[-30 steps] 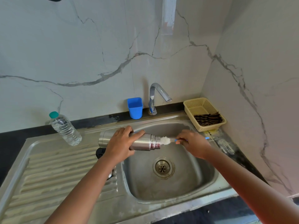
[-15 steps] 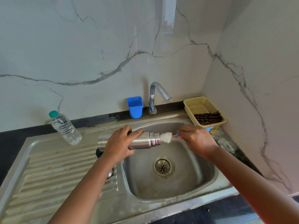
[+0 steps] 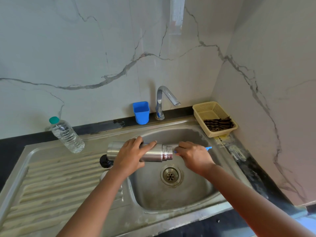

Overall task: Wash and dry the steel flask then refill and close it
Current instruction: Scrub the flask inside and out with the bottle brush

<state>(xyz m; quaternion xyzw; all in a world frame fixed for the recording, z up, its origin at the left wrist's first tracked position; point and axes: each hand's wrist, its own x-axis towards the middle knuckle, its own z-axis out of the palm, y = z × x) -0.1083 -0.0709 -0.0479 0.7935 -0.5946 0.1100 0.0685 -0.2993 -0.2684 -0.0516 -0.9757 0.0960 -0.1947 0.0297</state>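
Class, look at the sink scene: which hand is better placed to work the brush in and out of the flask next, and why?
Right. The right hand already grips the blue brush handle at the steel flask's open mouth, while the left hand wraps the body, steadying it over the sink.

Brush (image 3: 209, 148) bristles now inside flask (image 3: 153, 152).

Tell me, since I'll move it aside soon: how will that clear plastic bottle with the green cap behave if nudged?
The plastic bottle stands upright on the sink's ribbed drainboard, tall and narrow, so it would probably tip. Once down, its round body would likely roll. It looks thin-walled, so probably squeezable rather than stiff.
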